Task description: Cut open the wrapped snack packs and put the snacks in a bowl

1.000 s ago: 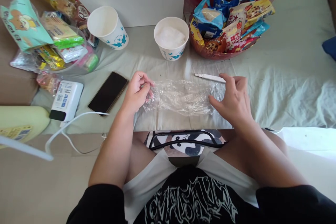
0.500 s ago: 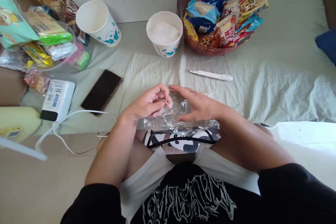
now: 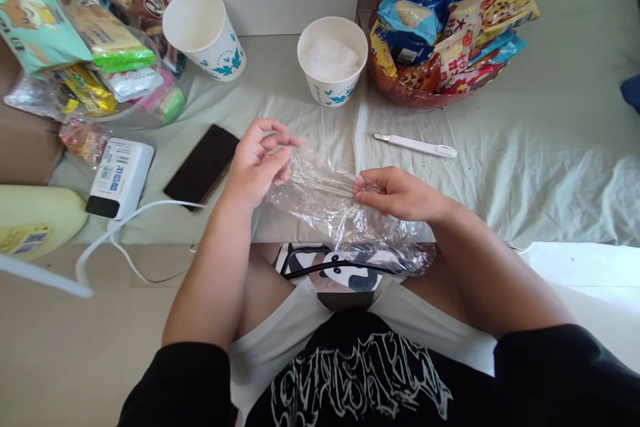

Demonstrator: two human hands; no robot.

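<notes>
A crumpled sheet of clear plastic film [image 3: 320, 197] stretches between my two hands over the edge of the cloth-covered surface. At its left end, my left hand [image 3: 261, 163] is closed with thumb and curled fingers on the film's edge. My right hand [image 3: 393, 192] grips the bunched film from the other side. Part of the film hangs down toward my lap, above a panda-print item [image 3: 345, 267] with a black strap or rim. Beyond my right hand lies a white-handled craft knife [image 3: 417, 145] with a small blade.
Two paper cups stand behind: one cup [image 3: 205, 33] on the left, another cup [image 3: 334, 67] holding white material. A bowl [image 3: 425, 97] of wrapped snacks is at right. On the left lie a phone [image 3: 203, 163], a white power bank [image 3: 123, 177] with a cable, and more snacks [image 3: 110, 60].
My hands have moved apart, drawing the film out between them. The right hand, spread before, has closed on the film. The view has shifted slightly.
</notes>
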